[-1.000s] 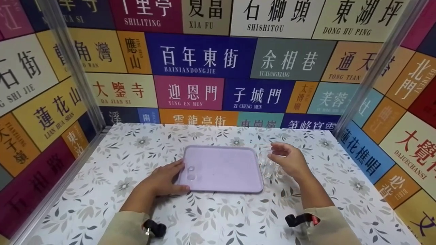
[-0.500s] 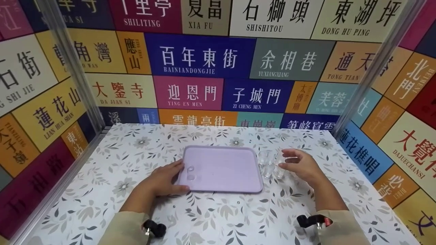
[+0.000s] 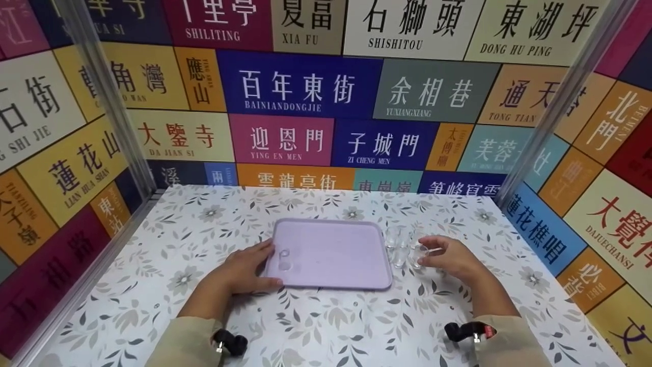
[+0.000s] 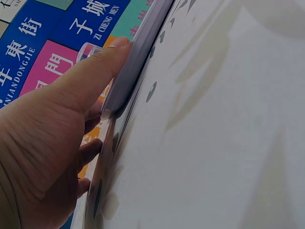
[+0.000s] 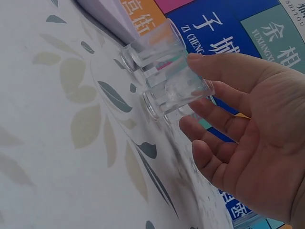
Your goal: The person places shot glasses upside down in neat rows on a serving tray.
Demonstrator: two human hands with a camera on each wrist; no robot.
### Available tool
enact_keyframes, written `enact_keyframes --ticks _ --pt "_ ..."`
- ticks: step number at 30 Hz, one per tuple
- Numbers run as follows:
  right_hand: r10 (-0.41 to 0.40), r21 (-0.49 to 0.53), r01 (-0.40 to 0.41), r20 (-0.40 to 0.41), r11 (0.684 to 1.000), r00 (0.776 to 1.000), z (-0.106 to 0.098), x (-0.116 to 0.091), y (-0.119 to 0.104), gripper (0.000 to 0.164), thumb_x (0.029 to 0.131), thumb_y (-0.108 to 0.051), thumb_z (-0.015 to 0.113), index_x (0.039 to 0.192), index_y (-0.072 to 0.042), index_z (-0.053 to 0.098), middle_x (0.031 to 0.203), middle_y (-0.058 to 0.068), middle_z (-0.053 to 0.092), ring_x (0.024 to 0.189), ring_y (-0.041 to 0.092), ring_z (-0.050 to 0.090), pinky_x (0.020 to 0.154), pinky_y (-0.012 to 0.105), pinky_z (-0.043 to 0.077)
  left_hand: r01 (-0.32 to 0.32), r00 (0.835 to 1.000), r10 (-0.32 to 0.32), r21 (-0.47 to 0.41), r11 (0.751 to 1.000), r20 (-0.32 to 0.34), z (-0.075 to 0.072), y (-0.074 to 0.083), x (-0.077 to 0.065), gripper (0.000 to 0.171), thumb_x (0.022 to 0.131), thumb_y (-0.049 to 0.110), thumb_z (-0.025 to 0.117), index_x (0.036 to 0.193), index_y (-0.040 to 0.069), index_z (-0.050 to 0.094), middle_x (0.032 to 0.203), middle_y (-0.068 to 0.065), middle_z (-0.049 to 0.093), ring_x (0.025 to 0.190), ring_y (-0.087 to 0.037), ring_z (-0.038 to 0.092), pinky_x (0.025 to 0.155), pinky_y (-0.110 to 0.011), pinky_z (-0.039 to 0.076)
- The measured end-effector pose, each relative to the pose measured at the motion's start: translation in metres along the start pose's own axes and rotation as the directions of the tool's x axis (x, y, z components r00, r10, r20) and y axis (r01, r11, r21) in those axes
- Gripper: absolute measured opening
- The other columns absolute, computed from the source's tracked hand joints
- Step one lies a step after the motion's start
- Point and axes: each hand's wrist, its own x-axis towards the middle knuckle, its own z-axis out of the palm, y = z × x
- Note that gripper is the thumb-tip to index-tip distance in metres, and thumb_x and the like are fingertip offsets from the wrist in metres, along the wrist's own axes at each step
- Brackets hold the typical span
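Observation:
A lilac tray (image 3: 331,255) lies on the table, with a small clear glass (image 3: 284,261) standing on it near the left edge. My left hand (image 3: 247,267) holds the tray's near left corner, thumb along the near rim and fingers at the left side; in the left wrist view the thumb (image 4: 102,59) lies against the rim. To the right of the tray, several clear shot glasses (image 3: 401,255) stand close together. My right hand (image 3: 448,257) pinches the nearest right shot glass (image 5: 178,88) at its rim between thumb and forefinger; the other fingers are loosely bent.
A white tablecloth (image 3: 326,326) with grey leaves and flowers covers the table. Walls with colourful Chinese sign panels (image 3: 300,86) enclose its back and sides, with clear corner posts (image 3: 540,112). Black wrist cameras (image 3: 461,331) sit at both sleeves.
My right hand moved right and toward me from above the glasses, then its thumb and forefinger closed on the near right shot glass. My left hand and the tray stay in place.

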Motion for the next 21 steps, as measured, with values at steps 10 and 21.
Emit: enact_keyframes --ticks 10,21 --pt "-0.027 -0.11 0.025 -0.018 0.994 0.999 0.01 0.008 0.017 0.064 0.085 -0.035 0.091 0.141 -0.015 0.068 0.125 0.008 0.073 0.113 0.021 0.065 0.091 0.028 0.05 -0.015 1.0 0.015 0.013 1.0 -0.004 0.0 -0.001 0.0 0.112 0.079 0.08 0.077 0.17 0.032 0.031 0.181 0.014 0.018 0.167 -0.04 0.021 0.134 -0.07 0.016" --pt "-0.074 -0.128 0.068 -0.043 0.989 0.996 0.014 0.011 0.024 0.062 0.086 -0.034 0.091 0.139 -0.009 0.071 0.105 0.004 0.074 0.095 0.016 0.064 0.084 0.027 0.053 -0.001 1.0 0.001 -0.002 1.0 0.0 -0.001 0.002 -0.001 0.113 0.079 0.079 0.078 0.17 0.032 0.031 0.181 0.014 0.018 0.167 -0.04 0.019 0.134 -0.07 0.015"
